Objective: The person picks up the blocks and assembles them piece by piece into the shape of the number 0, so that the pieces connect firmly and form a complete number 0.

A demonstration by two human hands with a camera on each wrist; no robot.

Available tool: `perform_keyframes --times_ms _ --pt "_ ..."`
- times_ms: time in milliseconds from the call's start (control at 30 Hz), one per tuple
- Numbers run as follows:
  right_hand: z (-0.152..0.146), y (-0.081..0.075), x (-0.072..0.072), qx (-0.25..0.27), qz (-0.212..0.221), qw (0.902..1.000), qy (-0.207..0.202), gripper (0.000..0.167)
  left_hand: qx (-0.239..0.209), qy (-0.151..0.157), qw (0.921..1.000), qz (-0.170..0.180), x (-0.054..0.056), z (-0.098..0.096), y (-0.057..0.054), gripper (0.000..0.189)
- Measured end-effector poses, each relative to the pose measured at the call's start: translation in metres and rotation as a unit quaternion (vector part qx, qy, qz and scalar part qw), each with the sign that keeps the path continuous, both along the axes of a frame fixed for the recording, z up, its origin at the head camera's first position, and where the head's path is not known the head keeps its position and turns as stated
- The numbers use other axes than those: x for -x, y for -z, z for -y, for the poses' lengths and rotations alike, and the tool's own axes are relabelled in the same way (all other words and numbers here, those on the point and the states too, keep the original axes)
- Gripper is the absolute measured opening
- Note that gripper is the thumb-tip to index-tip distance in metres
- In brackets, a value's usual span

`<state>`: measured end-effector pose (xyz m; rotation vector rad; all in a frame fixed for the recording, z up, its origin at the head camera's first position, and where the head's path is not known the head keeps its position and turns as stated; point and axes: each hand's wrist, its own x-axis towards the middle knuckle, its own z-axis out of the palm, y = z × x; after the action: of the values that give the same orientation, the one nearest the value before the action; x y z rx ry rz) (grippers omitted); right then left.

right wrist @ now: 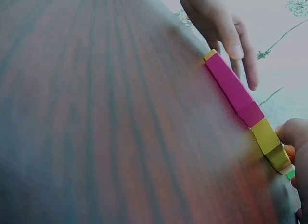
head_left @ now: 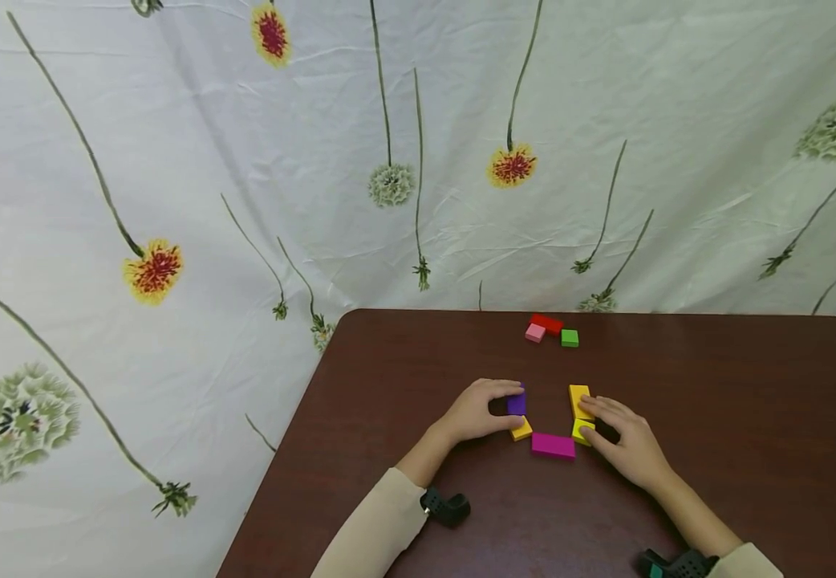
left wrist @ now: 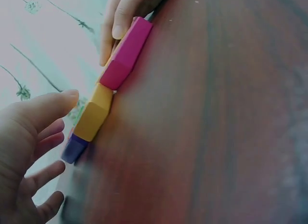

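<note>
at the left, the person's left hand reaches in with thumb and fingers spread apart. its index fingertip is at a purple rectangular block and its thumb at a small amber block; whether they press or merely touch, i cannot tell. the amber block sits slightly askew at the near end of the purple one.

next comes a long magenta rectangular block, lying crosswise on the dark brown wood-grained table as the near side of a u-shape. farther back, beyond the open side, are a small pink block, a red oblong block and a small green block.

to the right, an orange-yellow oblong block and a small bright yellow block stand end to end. the right hand lies along their outer side, fingers extended over the first, thumb apart at the second, with no clear pinch.

the step in hand seems to be lining up both sides. the next move likely calls for light inward nudges, straightening the amber block without shifting the magenta one.
</note>
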<state>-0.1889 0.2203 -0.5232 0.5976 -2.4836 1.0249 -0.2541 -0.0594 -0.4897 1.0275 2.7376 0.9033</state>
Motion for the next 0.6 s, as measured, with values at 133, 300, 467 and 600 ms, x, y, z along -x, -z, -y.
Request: perform_keyframes --times_ms 133,300,467,600 --pt "0.000 0.000 0.000 -0.002 -0.001 1.0000 -0.002 0.041 -0.002 -0.004 1.0000 -0.004 -0.002 -0.001 0.006 0.053" --pt "0.000 0.000 -0.001 -0.002 0.007 1.0000 0.000 0.042 -0.013 -0.002 0.9999 -0.004 -0.002 -0.001 0.011 0.051" --pt "0.000 -0.002 -0.002 -0.003 0.013 0.9999 0.001 0.042 -0.017 -0.002 0.9999 0.001 -0.001 0.000 0.013 0.051" --pt "0.000 -0.002 -0.002 -0.002 0.009 1.0000 0.001 0.041 -0.022 -0.004 0.9998 0.001 -0.002 0.000 0.014 0.051"
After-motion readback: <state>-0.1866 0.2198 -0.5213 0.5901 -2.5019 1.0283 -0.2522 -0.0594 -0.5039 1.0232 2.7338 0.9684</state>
